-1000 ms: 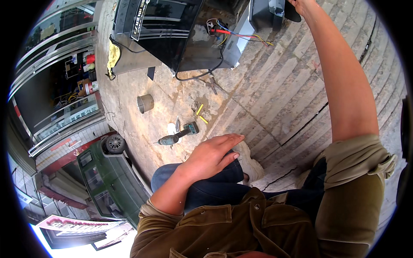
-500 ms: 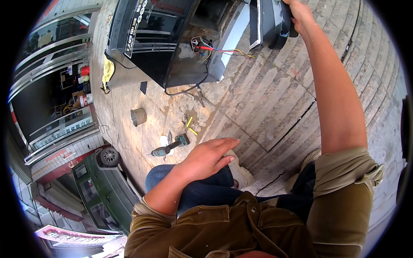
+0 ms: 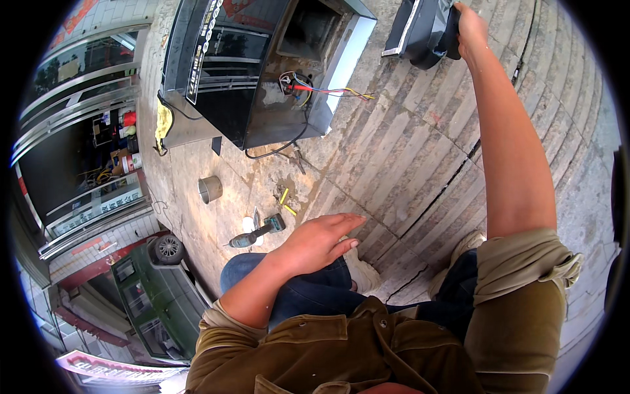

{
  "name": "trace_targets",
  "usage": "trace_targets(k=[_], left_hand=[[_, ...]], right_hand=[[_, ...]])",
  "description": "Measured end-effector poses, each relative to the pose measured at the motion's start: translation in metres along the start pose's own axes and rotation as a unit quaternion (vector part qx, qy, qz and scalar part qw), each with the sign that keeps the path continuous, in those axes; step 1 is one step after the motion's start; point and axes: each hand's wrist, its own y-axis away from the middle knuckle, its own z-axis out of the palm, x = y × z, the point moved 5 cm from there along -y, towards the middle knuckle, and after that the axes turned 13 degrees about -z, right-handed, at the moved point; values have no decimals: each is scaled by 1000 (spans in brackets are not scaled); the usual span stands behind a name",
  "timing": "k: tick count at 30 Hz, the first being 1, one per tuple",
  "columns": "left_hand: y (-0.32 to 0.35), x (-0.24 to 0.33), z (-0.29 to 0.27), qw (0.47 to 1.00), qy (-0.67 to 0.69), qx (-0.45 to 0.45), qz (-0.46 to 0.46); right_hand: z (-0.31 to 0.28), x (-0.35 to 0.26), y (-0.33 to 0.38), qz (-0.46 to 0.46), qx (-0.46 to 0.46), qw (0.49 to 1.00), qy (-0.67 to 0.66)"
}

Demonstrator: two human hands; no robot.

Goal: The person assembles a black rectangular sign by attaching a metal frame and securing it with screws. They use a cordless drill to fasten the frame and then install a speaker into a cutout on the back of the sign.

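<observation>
My right hand (image 3: 472, 29) is stretched far forward, its fingers closed on the edge of a black box-shaped part (image 3: 423, 33) with a pale rim. That part is held above the pavement, to the right of an opened appliance housing (image 3: 289, 118) of dark panels and grey metal. Out of the housing's open side comes a bundle of coloured wires (image 3: 335, 92), including a thick red one. Over my left knee, my left hand (image 3: 318, 241) holds nothing; its fingers are stretched out and the thumb is apart.
On the ground lie a teal-and-black cordless drill (image 3: 257, 232), a metal cup (image 3: 210, 189), pliers (image 3: 299, 161) and yellow strips (image 3: 285, 196). A yellow cloth (image 3: 164, 121) hangs at the housing's left. A dark green vehicle (image 3: 154, 299) stands at the left, near shopfronts.
The black part has moved right with my right hand, widening the gap to the housing and uncovering more of its opening. My left hand keeps its place.
</observation>
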Motion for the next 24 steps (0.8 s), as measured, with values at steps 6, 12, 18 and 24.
trace_targets(k=[6,12,18,24], left_hand=[[0,3,-3,1000,1,3,10],[7,2,-5,999,-12,33,27],[10,6,-5,999,-12,35,31],[11,7,-3,999,-19,34,25]], right_hand=[[-21,5,-32,-139,29,959,244],[-24,-18,-5,-127,56,949,284],[-25,-9,-16,-158,47,960,226],[-15,0,-15,-137,-17,982,126]])
